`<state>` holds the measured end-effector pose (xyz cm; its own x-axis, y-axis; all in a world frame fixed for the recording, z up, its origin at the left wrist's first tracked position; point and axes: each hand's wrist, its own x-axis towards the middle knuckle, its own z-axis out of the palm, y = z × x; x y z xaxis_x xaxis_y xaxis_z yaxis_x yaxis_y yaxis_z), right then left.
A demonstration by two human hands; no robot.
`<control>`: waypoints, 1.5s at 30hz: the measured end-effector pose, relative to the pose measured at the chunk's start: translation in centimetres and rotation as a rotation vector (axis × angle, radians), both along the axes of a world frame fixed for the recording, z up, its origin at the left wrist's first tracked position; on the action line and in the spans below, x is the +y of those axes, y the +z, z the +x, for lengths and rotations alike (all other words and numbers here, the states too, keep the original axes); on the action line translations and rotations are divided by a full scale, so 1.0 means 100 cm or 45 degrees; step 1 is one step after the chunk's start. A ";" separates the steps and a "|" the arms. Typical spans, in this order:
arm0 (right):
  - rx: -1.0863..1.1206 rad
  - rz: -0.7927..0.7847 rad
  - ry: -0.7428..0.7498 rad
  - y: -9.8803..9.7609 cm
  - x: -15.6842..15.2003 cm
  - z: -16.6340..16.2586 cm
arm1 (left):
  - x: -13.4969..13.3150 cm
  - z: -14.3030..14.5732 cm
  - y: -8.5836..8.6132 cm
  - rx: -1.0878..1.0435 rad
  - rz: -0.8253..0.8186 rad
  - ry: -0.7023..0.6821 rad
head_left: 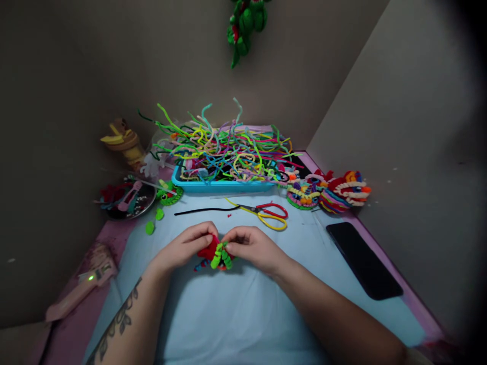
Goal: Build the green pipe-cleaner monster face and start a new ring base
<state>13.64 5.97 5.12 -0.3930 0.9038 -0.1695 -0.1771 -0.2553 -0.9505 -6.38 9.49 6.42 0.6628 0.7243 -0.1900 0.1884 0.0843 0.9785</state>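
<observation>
Between my hands, just above the light blue table cover (224, 319), is a small pipe cleaner figure (216, 257) in red and green with a striped blue-and-red end at its left. My left hand (194, 244) is closed on its red part, thumb and fingers pinching. On the other side my right hand (255, 248) pinches the green coiled part. My fingers hide some of the figure. Scissors (262, 212) with one red and one yellow handle lie beyond the hands, blades pointing left. A black pipe cleaner (205, 209) stretches left from the blades.
A blue tray (224, 187) heaped with colourful pipe cleaners stands at the back. Left are a bowl (142, 209) of small parts, green pieces (150, 228) and a pink glue gun (81, 289). Finished-looking fuzzy figures (338, 195) and a black phone (363, 261) lie right.
</observation>
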 end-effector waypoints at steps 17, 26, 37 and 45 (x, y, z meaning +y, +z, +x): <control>0.163 -0.234 0.096 -0.003 -0.001 -0.002 | 0.001 -0.003 -0.008 -0.015 -0.164 -0.135; 0.170 -0.254 0.197 -0.004 0.000 0.000 | 0.000 0.003 -0.004 0.064 -0.051 -0.183; 0.225 -0.307 0.190 -0.007 -0.001 -0.003 | -0.001 0.001 -0.008 0.029 -0.009 -0.161; 0.233 -0.273 0.147 -0.009 0.000 -0.004 | 0.000 0.003 -0.004 0.030 -0.040 -0.139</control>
